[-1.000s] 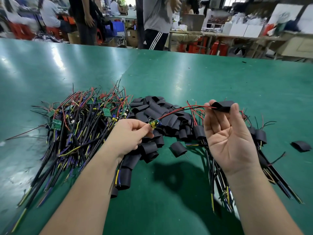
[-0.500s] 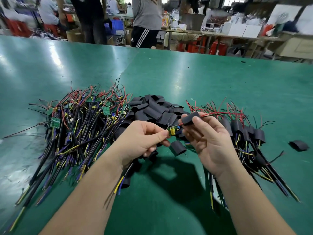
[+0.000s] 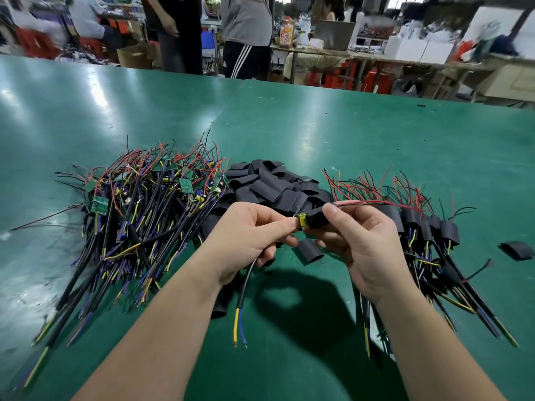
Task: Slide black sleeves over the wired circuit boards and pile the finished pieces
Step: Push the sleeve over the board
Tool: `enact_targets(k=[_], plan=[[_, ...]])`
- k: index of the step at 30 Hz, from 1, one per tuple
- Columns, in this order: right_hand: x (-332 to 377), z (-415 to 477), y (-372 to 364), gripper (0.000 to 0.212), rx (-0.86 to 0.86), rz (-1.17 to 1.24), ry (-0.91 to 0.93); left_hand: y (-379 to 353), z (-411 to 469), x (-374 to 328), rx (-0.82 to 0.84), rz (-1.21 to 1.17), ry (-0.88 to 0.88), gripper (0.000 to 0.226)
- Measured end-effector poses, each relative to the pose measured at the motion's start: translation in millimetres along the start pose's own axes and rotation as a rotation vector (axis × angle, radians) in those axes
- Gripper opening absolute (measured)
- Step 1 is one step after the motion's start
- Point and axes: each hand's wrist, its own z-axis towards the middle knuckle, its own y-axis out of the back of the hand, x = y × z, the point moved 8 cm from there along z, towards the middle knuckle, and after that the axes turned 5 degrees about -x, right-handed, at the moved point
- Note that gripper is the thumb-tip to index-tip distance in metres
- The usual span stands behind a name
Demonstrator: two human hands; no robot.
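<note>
My left hand (image 3: 249, 235) pinches a wired circuit board (image 3: 301, 220) by its end; only its yellow part shows, and its black cable hangs below my wrist. My right hand (image 3: 359, 244) pinches a black sleeve (image 3: 318, 217) that covers the board's right end, with red and black leads running out to the right. A heap of bare wired boards (image 3: 139, 215) lies at the left. Loose black sleeves (image 3: 272, 186) are heaped behind my hands. Sleeved pieces (image 3: 434, 230) are piled at the right.
The green table (image 3: 289, 125) stretches far ahead. One loose sleeve (image 3: 308, 251) lies just below my hands and another sleeve (image 3: 516, 250) sits alone at the far right. People stand beyond the table's far edge, among cluttered benches.
My right hand came down and left along the red and black leads with the sleeve. The sleeve now meets the board held by my left hand.
</note>
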Motion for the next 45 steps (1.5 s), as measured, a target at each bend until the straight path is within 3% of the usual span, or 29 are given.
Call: enact_targets(k=[7, 11, 20, 25, 27, 30, 35, 45], plan=[[-10.9, -3.3, -1.6, 0.030, -0.031, -0.065, -0.087, -1.5, -1.6, -9.3, -0.056, 0.175, -0.197, 0.012], [-7.9, -1.7, 2.9, 0.015, -0.063, -0.057, -0.068, -3.2, -1.9, -9.8, -0.090, 0.141, -0.220, 0.011], [-1.1, -3.9, -5.1, 0.010, 0.051, 0.145, -0.048, -4.7, -4.1, -20.2, -0.103, 0.041, -0.287, 0.012], [-3.8, -4.6, -7.1, 0.013, 0.063, 0.234, -0.091, -6.3, -6.1, -22.0, -0.077, -0.048, -0.253, 0.015], [0.0, -5.5, -10.0, 0.005, 0.132, 0.222, -0.059, -7.3, -6.7, -21.4, -0.073, -0.080, -0.237, 0.015], [6.2, -6.8, -12.7, 0.035, 0.239, 0.115, 0.035, -10.0, -7.7, -20.8, -0.056, -0.117, -0.205, 0.015], [6.3, -3.7, -8.2, 0.021, 0.169, 0.102, 0.036, -14.3, -8.9, -19.9, -0.009, -0.157, -0.176, 0.016], [-1.0, -4.5, -11.7, 0.015, 0.163, 0.264, -0.050, -16.6, -10.3, -21.9, 0.060, -0.198, -0.122, 0.014]])
